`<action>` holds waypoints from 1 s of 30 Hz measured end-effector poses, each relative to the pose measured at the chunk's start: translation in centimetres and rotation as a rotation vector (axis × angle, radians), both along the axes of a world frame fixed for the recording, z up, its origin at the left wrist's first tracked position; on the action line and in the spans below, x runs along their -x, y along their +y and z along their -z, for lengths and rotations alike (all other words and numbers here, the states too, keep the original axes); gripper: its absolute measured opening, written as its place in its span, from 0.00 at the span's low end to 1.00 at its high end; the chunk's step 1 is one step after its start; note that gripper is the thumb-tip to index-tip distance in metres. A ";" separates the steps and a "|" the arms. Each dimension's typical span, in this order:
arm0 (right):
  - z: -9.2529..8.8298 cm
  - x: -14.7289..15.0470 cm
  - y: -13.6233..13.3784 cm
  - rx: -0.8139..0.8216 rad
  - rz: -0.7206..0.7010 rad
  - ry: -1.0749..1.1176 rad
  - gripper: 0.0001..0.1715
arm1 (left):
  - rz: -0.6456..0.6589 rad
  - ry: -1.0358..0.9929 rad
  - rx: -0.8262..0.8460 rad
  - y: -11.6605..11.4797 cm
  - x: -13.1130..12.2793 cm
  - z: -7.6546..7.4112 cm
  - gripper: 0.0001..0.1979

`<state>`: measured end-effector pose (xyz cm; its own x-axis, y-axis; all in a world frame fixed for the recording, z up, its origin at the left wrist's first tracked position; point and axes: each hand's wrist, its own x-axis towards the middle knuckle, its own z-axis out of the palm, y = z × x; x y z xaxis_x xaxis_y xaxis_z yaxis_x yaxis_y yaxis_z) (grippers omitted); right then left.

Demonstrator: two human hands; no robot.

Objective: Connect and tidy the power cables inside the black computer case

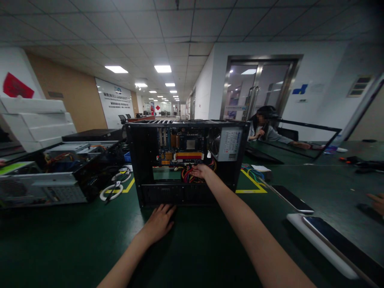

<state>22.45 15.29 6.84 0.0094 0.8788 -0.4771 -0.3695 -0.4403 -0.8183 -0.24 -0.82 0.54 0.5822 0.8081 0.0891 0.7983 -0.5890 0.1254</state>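
A black computer case stands upright in front of me with its side open. Inside show a motherboard, red and yellow memory slots and a silver power supply at the upper right. My right hand reaches into the case, its fingers closed around part of a bundle of coloured power cables; the exact grip is partly hidden. Palm down on the green table, my left hand has its fingers spread, the fingertips at the case's bottom front edge.
On the left, another opened computer case lies beside coiled white cables. Phone-like slabs rest at the right. A person sits across the table behind a black frame. Another hand shows at the right edge.
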 end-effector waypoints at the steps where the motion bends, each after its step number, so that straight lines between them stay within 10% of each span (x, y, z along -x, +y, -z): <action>1: 0.0 0.0 0.0 -0.002 0.001 0.002 0.06 | 0.003 -0.002 -0.002 0.0 0.0 0.1 0.26; 30: -0.3 0.2 -2.0 -0.100 -0.123 -0.268 0.06 | -0.001 0.013 0.016 -0.3 -0.2 -0.6 0.26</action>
